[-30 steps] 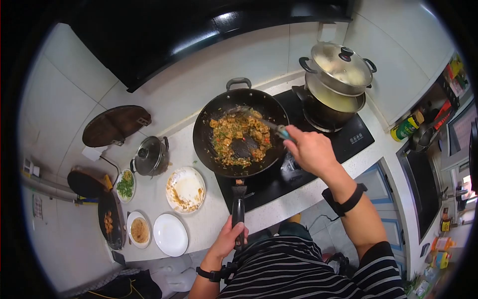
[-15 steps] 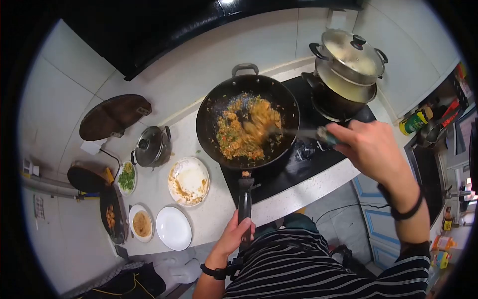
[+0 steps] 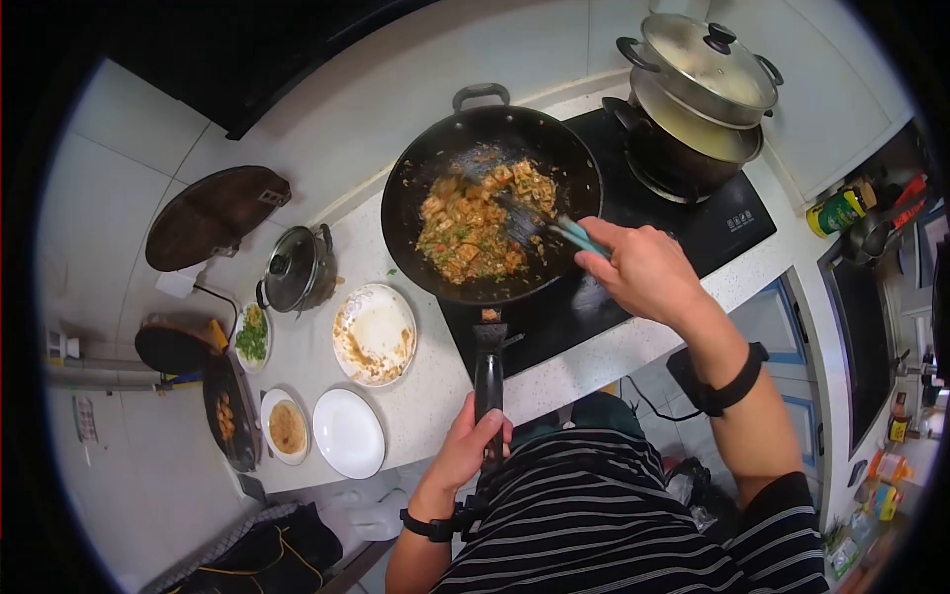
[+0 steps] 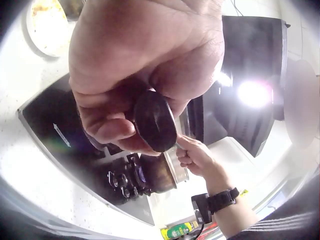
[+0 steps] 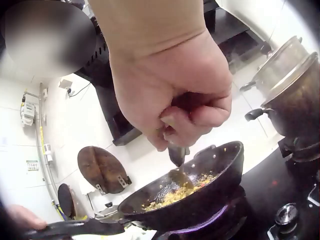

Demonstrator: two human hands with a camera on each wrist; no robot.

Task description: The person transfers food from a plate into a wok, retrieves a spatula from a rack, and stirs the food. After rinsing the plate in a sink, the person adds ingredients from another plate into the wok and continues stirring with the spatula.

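Observation:
My left hand [image 3: 463,445] grips the black handle [image 3: 488,376] of a wok [image 3: 574,168] on the hob. In the left wrist view the handle's rounded end [image 4: 157,122] pokes out of the curled fingers. Low over the wok's right rim, my right hand [image 3: 648,269] holds a spatula [image 3: 574,236] by its teal handle. Its head reaches into a chopped, saucy stir-fry [image 3: 465,238] with green and red bits, and blurs among the food. From the right wrist view, fingers wrap the spatula, and a purple glow [image 5: 212,220] shows under the wok.
A lidded steamer [image 3: 708,74] stands on a dark pot at the hob's back right. Left of the hob are a sauce-smeared plate [image 3: 374,332], a white plate [image 3: 348,434], a small lidded pot [image 3: 297,267], a dish of chopped greens [image 3: 252,337] and a pan [image 3: 230,421] with browned pieces.
The right hand swung out to the right with the spatula, then came back to the wok's rim. The food has been turned and gathered more to the left. The left hand keeps its hold.

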